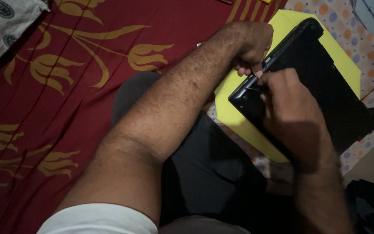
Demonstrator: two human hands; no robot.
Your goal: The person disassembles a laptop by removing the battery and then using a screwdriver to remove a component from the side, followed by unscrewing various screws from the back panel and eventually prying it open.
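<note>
both hands, left hand [253, 45] and right hand [288, 108], seemingly grip the black laptop [325, 82]

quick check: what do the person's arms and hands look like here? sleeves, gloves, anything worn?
Both hands are bare: no gloves, rings, watch or bands visible. The left hand leads back along a hairy forearm to a short white sleeve at the upper arm. The right hand has a hairy forearm too; its sleeve is out of view.
</note>
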